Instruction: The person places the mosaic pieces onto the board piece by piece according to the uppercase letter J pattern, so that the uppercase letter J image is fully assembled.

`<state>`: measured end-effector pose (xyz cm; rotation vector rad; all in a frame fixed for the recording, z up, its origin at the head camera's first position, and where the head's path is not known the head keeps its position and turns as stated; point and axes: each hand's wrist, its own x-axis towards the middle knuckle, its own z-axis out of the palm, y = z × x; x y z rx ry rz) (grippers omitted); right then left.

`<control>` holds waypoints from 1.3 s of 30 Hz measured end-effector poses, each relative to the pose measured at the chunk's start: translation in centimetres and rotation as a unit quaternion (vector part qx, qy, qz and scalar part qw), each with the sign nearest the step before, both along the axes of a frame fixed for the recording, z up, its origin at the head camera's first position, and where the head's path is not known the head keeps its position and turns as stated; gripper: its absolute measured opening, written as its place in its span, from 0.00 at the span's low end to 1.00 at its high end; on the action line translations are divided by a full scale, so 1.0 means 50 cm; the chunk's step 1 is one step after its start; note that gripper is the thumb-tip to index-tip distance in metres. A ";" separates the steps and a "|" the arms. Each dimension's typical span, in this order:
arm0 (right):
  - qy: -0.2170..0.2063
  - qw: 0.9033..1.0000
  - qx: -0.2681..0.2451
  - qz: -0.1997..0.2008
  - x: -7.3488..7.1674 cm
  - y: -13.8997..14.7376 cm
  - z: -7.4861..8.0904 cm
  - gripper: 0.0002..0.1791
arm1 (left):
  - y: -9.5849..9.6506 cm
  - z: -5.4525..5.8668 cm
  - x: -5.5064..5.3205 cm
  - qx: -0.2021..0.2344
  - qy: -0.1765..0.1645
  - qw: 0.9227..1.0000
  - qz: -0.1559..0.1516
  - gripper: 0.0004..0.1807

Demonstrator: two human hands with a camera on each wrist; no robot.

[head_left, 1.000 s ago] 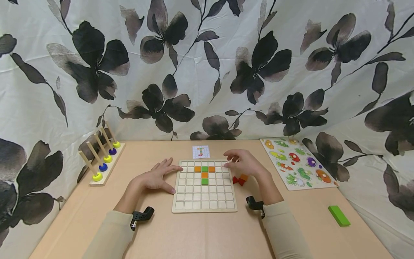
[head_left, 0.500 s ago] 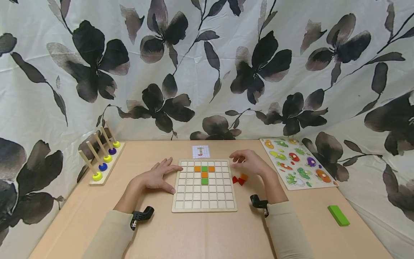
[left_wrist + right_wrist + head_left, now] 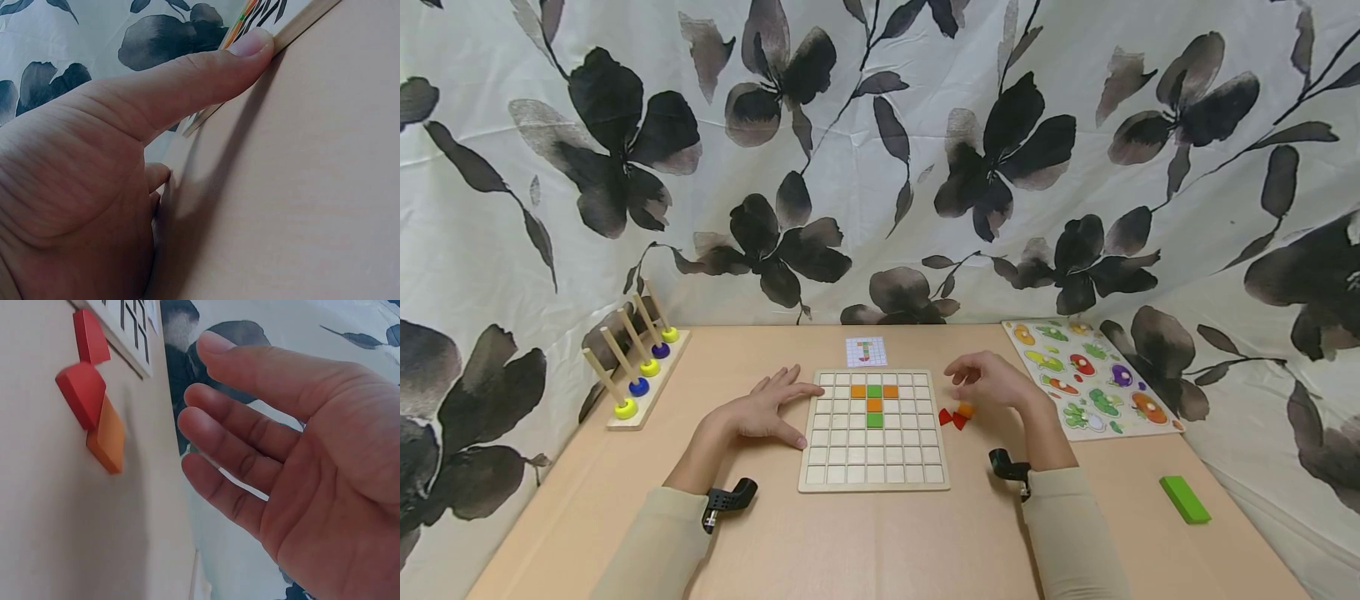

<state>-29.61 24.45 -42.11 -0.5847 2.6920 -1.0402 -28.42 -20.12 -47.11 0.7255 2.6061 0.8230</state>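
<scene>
A wooden grid board [image 3: 874, 477] lies at the middle of the table, with orange and green square tiles [image 3: 875, 406] forming a T in its upper cells. My left hand [image 3: 767, 408] rests at its left side, fingers spread, and in the left wrist view the thumb [image 3: 250, 47] touches the board's edge. Right of the board, my right hand [image 3: 992, 382] hovers with nothing in its loosely bent fingers. Just below that hand lie two red pieces [image 3: 959, 422] and an orange piece [image 3: 966, 410]; the right wrist view shows a red piece [image 3: 81, 394] with one curved side touching the orange one [image 3: 107, 439].
A small pattern card [image 3: 866, 352] lies behind the board. At left stands a peg rack [image 3: 643, 379] with yellow and blue rings. A vegetable picture board [image 3: 1093, 379] lies at back right, a green block [image 3: 1185, 500] in front of it. Floral cloth [image 3: 880, 167] hangs behind the table.
My right hand has drawn back to the right, from the board's upper right edge to over the loose pieces. The left hand and the tiles have stayed put.
</scene>
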 end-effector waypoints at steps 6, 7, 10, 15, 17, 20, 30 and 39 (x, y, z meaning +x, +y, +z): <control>-0.028 1.000 -0.001 0.002 -0.004 0.016 -0.009 0.18 | -0.001 0.000 0.000 -0.001 0.002 1.000 -0.001 0.50; -0.033 0.999 0.001 0.004 -0.004 0.019 -0.011 0.17 | -0.001 -0.001 0.000 0.000 0.002 1.000 -0.001 0.50; -0.057 0.998 0.009 0.007 -0.006 0.027 -0.018 0.17 | 0.000 -0.001 0.000 0.001 0.001 1.000 -0.002 0.50; -0.087 0.996 0.020 0.012 -0.008 0.035 -0.026 0.15 | 0.000 -0.001 0.002 0.005 -0.002 1.000 -0.002 0.51; -0.097 0.995 0.024 0.008 -0.009 0.036 -0.028 0.14 | 0.001 -0.001 0.002 0.005 -0.001 1.000 -0.001 0.51; -0.109 0.994 0.028 -0.004 -0.011 0.036 -0.034 0.12 | 0.001 -0.001 0.001 0.005 0.000 1.000 -0.001 0.51; -0.110 0.993 0.032 -0.025 -0.013 0.032 -0.046 0.13 | 0.002 -0.002 0.002 0.001 -0.002 1.000 0.004 0.51; -0.110 0.993 0.029 -0.014 -0.017 0.033 -0.046 0.12 | 0.002 0.000 0.002 -0.002 0.000 1.000 0.005 0.51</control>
